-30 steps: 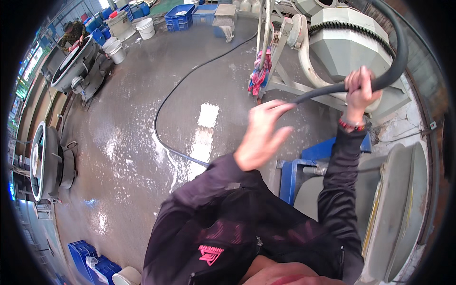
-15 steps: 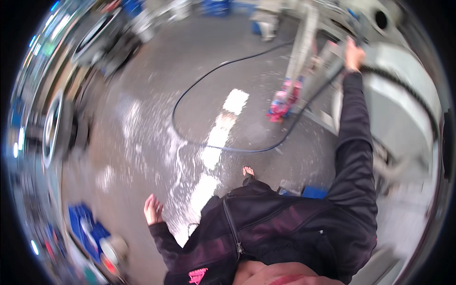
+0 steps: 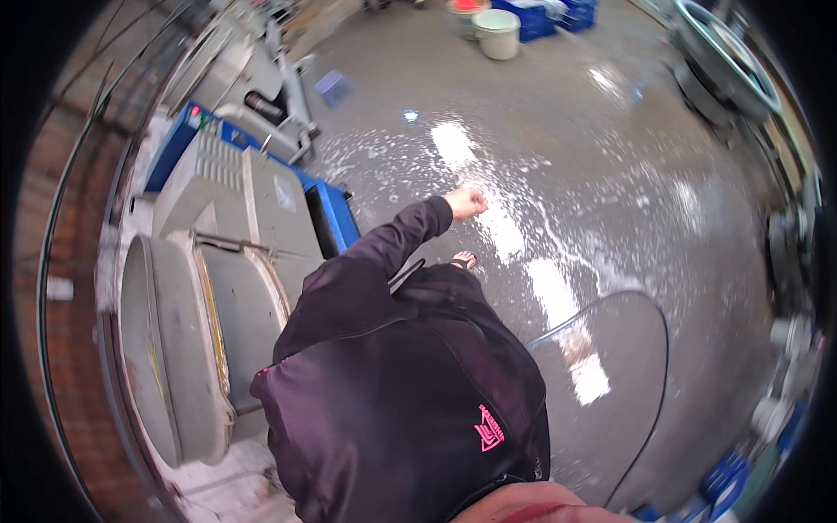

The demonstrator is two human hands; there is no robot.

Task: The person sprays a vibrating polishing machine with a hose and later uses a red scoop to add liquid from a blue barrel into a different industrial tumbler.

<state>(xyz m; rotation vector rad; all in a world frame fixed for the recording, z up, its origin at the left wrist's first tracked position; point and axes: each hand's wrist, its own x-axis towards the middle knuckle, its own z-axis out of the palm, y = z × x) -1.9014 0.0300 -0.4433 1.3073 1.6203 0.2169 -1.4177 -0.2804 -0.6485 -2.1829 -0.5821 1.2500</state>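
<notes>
Person stands on a wet concrete floor (image 3: 610,174), dark long-sleeved jacket (image 3: 392,383) filling most of the view from above.

Left hand (image 3: 466,203): arm stretched out in front of the body, fingers curled into a loose fist, over the shiny wet patch of floor. Looks empty, though it's small in the view, so a thin item inside the fist can't be ruled out. It touches nothing I can see.

Right hand: not in view, hidden under or behind the torso.

Black hose (image 3: 649,349) lies on the floor to the person's right, looping in an arc from beside the jacket out and round toward the lower edge. It is well apart from the left hand, with nobody gripping it.

One sandalled foot (image 3: 463,259) shows just below the left hand.

To the person's left: a big grey machine with a round drum door (image 3: 161,349) swung open, on a blue frame (image 3: 336,213). Far side of the floor: a pale bucket (image 3: 500,33) with blue crates (image 3: 534,17) just beside it. Large round metal drum (image 3: 724,52) at far right.
</notes>
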